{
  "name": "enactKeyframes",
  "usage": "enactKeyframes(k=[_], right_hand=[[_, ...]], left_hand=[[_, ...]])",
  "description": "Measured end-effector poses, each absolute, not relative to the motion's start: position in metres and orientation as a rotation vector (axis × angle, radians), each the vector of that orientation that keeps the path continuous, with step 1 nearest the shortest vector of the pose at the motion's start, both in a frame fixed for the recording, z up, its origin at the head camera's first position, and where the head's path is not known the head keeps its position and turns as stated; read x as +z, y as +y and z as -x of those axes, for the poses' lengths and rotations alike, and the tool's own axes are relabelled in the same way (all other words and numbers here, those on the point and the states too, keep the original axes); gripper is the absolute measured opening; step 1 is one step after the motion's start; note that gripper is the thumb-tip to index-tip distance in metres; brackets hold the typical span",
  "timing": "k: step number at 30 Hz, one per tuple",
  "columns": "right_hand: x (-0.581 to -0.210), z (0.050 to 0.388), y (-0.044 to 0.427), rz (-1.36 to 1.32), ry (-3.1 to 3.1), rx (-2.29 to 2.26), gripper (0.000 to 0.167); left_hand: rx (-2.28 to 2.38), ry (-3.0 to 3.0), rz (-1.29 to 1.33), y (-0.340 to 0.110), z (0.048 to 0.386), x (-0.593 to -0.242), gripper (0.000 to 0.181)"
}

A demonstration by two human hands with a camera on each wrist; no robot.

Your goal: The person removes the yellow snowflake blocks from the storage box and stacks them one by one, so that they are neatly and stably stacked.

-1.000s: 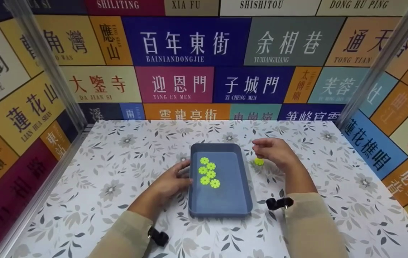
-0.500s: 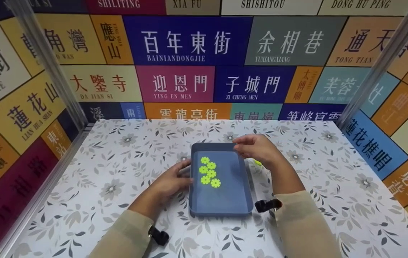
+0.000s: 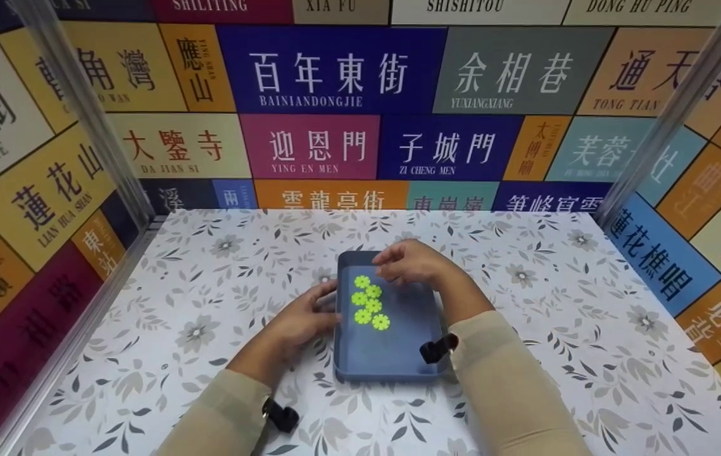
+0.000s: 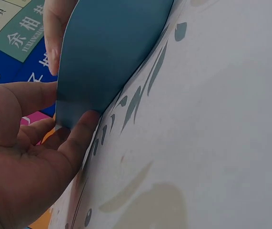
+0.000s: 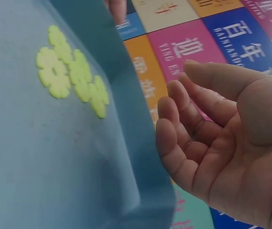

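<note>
A grey-blue rectangular tray point(image 3: 392, 354) sits on the patterned tabletop. Several small yellow-green flower-shaped pieces point(image 3: 363, 316) lie flat in its left half, close together. My left hand point(image 3: 300, 323) holds the tray's left side; in the left wrist view, fingers of the left hand point(image 4: 35, 157) press its outer wall and another reaches its rim. Over the tray's far right part hovers my right hand point(image 3: 417, 265), fingers loosely bent. Nothing shows between the fingers of the right hand point(image 5: 221, 133) in the right wrist view.
The white tabletop point(image 3: 221, 354) has a grey leaf and flower print. Behind it stands a wall point(image 3: 328, 69) of coloured signs, with clear corner posts point(image 3: 81, 114) at the sides. Small black devices point(image 3: 439, 348) sit at both wrists.
My right hand has moved left from beside a yellow-green flower piece on the table to above the tray. That piece is now out of sight. The left hand and tray stay put.
</note>
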State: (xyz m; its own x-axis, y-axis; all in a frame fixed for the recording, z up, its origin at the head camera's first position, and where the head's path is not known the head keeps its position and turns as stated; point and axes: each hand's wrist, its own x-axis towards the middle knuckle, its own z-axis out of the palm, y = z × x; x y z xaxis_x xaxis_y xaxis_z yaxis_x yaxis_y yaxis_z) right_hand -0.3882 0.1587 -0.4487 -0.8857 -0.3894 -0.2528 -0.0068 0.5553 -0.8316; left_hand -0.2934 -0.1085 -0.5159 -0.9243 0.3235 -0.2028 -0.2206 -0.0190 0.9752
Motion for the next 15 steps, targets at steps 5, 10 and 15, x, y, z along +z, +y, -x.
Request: enactKeyframes(k=[5, 10, 15], right_hand=[[-0.457, 0.397, 0.150, 0.346, 2.393, -1.157, 0.040], [-0.465, 0.399, 0.146, 0.303, 2.394, -1.120, 0.036], [-0.475, 0.398, 0.144, 0.330, 2.422, -1.113, 0.035]], left_hand=[[2.008, 1.884, -0.117, -0.109, 0.296, -0.518, 0.081], [2.015, 1.882, -0.120, -0.108, 0.295, -0.516, 0.082], [2.020, 1.879, -0.113, -0.108, 0.294, -0.516, 0.082]])
